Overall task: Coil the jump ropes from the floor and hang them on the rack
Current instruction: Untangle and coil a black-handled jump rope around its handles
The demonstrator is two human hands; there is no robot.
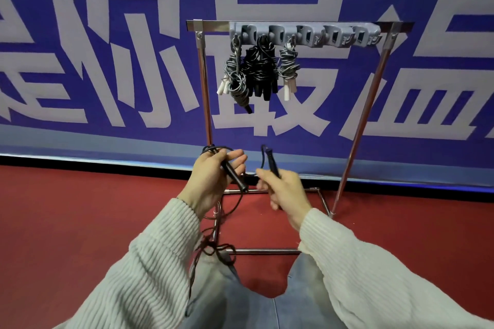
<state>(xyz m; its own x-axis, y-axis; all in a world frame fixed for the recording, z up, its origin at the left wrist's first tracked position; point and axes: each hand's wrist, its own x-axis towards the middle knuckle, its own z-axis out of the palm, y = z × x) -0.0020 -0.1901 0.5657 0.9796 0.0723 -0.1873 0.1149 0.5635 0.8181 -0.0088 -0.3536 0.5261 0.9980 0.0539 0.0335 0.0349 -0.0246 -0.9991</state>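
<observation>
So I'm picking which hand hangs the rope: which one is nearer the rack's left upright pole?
Left. The left hand sits just below and beside the left upright pole; the right hand is farther right, near the middle of the rack.

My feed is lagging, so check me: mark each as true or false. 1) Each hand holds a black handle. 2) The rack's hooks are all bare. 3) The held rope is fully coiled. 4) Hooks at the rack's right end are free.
1) True: the left hand and right hand each grip a black handle.
2) False: three coiled ropes hang on the rack.
3) False: the held rope trails loose below the hands.
4) True.
</observation>
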